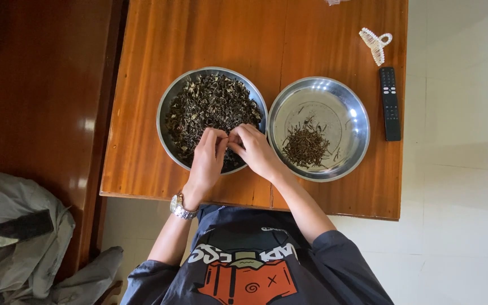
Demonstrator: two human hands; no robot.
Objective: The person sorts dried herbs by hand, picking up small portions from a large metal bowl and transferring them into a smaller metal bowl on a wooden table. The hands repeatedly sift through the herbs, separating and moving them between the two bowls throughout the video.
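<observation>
Wooden table (142,113) fills most of the view, standing on pale floor tiles. Nearest the person, the left hand (207,158) (a metal watch (179,207) on its wrist) and the right hand (255,149) meet over the near rim of a steel bowl (168,101), fingertips pinched narrowly together on a small bit of the dried leaves (213,104). That bowl is heaped nearly full, so most of the sorting looks left to do. Just beside it, on the right, a second steel bowl (351,107) holds only a small pile of thin brown stems (305,146), the part already picked out. Farther off lie a black remote (390,104) and a pale hair clip (375,44).
</observation>
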